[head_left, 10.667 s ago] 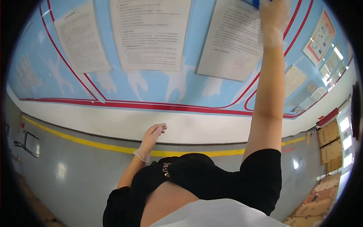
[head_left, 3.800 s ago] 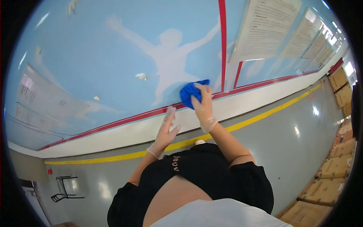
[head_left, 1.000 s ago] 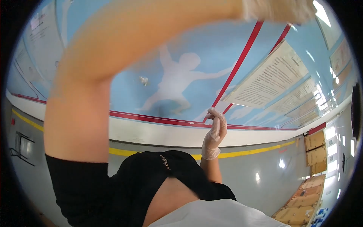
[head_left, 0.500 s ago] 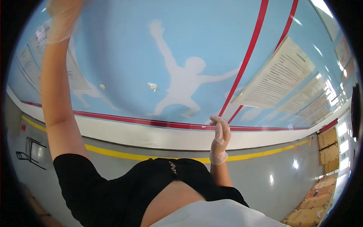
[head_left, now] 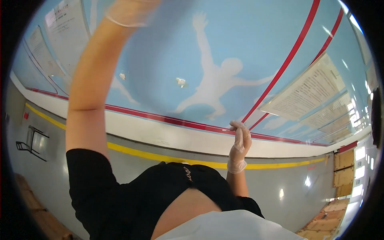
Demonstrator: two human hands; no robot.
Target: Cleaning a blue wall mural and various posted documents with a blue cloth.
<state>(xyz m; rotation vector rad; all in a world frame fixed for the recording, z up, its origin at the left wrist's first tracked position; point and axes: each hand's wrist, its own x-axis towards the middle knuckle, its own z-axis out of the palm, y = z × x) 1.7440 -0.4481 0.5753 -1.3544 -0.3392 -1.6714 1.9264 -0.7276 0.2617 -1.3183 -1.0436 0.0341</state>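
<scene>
My left hand (head_left: 135, 11), in a clear thin glove, is raised at the top edge against the light blue wall (head_left: 160, 52). Its fingers are out of the picture, so whether it holds or touches anything is hidden. In front of my chest, near the wall's lower red stripe, is my right hand (head_left: 241, 144), also in a clear glove. Its fingers are bent and pressed together; anything between them is too small to make out. The wall bears a white leaping figure (head_left: 218, 78) and a chipped patch (head_left: 181, 82).
Printed sheets (head_left: 308, 88) are mounted on the wall at right, and another sheet (head_left: 68, 34) at left. A yellow line (head_left: 132, 151) runs along the grey floor (head_left: 276, 188). A black-framed chair (head_left: 34, 142) stands far left; wooden crates (head_left: 344, 172) are at right.
My left arm has swung to the right along the top of the wall. The view has shifted, so the wall figures sit further right. My right hand keeps its pinched shape.
</scene>
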